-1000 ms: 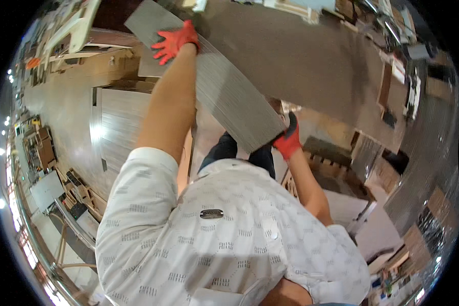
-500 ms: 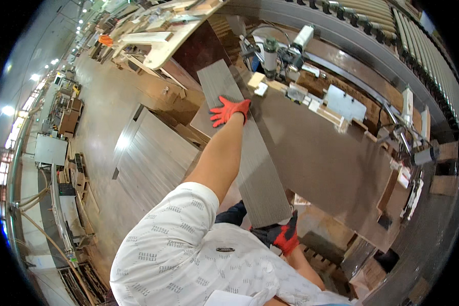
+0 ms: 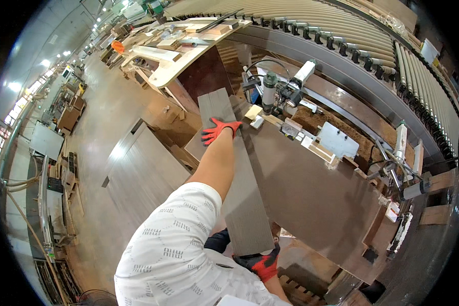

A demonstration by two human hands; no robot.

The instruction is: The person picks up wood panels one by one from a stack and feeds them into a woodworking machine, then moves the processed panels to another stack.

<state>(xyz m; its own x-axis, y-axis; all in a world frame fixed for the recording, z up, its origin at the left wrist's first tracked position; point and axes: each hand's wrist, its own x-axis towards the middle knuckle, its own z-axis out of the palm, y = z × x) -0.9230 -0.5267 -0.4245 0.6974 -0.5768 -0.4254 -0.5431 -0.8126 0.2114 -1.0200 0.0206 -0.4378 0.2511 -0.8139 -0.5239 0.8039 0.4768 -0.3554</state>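
Observation:
A long grey plank [image 3: 239, 178] lies lengthwise over the edge of a dark brown worktable [image 3: 311, 194]. My left hand [image 3: 218, 130], in a red glove, presses flat on the plank's far part with the fingers spread. My right hand [image 3: 262, 262], in a red and black glove, grips the plank's near end from below. My white patterned sleeve fills the lower middle of the view.
A machine unit with cylinders and cables [image 3: 278, 94] stands at the table's far side, next to small wooden blocks [image 3: 255, 115]. A roller conveyor [image 3: 352, 35] runs behind. A stack of grey boards [image 3: 143, 173] lies on the floor to the left. A pale bench [image 3: 183, 46] is farther back.
The plank has come down from a raised, tilted position to lie along the worktable. My left hand has slid forward on it; my right hand stayed on the near end.

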